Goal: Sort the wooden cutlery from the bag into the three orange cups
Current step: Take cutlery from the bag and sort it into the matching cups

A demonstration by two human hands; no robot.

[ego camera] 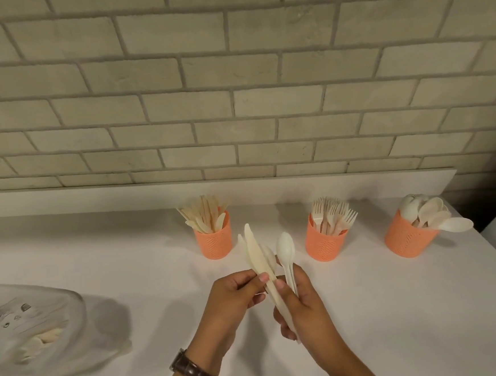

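Three orange cups stand in a row near the wall: the left cup (213, 240) holds knives, the middle cup (324, 242) holds forks, the right cup (408, 236) holds spoons. My right hand (302, 305) grips a bunch of pale cutlery, with a spoon (284, 248) sticking up on its right side. My left hand (233, 297) pinches a knife (253, 252) in that bunch between thumb and fingers. The clear plastic bag (44, 331) lies at the left with several pieces inside.
The white counter (398, 309) ends at a brick wall (234, 100) behind the cups. Its right edge drops off just past the spoon cup. A brown watch (194, 371) sits on my left wrist.
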